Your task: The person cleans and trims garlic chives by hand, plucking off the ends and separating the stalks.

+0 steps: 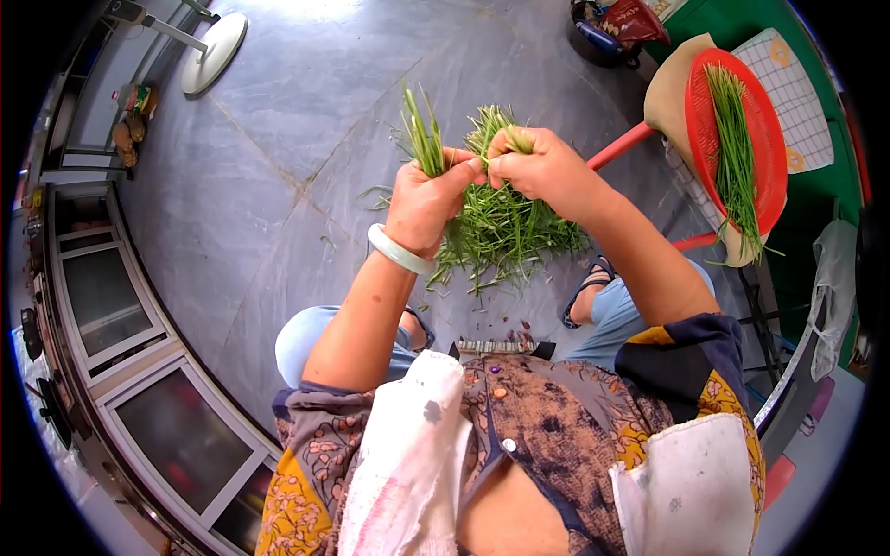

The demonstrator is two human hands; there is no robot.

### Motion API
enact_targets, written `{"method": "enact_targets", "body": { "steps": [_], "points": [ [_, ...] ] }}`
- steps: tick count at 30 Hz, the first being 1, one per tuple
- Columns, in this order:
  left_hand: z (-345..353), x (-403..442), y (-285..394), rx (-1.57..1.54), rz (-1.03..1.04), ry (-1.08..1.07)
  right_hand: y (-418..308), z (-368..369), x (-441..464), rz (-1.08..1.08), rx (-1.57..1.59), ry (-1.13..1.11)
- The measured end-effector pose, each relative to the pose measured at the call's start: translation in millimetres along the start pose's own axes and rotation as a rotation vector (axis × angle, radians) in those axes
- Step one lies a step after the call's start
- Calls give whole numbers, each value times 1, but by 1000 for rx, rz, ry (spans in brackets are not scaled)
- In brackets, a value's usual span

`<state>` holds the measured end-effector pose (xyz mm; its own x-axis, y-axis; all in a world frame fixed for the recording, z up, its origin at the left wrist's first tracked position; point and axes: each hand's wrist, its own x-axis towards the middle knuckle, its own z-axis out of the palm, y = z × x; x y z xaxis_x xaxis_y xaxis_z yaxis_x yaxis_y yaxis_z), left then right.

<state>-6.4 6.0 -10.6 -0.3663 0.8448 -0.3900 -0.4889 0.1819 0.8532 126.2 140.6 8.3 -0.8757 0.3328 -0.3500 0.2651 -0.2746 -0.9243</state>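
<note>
My left hand (428, 196), with a pale bangle (400, 250) at its wrist, is closed around a small bunch of garlic chives (424, 139) whose ends stick up past the thumb. Close beside it, my right hand (542, 171) is pinched on a few pale chive stalks (519, 140). The fingertips of both hands meet or nearly meet. Below them a loose heap of garlic chives (510, 227) lies on the floor, partly hidden by the hands.
To the right, a red colander (771, 139) holding long chives (734, 148) rests on a red-legged seat. A white round stand base (215, 54) is at upper left. Glass-fronted cabinets (185, 435) line the left. A dark pot (598, 42) stands at the top right.
</note>
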Motion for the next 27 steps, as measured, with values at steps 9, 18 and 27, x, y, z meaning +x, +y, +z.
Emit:
{"method": "enact_targets", "body": {
  "steps": [9,18,27],
  "points": [
    [0,-2,0,75,58,36,-16,-6,-8,-9,452,-26],
    [-13,3,3,-66,16,77,-32,-11,-23,-224,-238,-23],
    [-4,-3,7,-59,-2,-25,6,10,-3,-184,-31,197]
  ]
}}
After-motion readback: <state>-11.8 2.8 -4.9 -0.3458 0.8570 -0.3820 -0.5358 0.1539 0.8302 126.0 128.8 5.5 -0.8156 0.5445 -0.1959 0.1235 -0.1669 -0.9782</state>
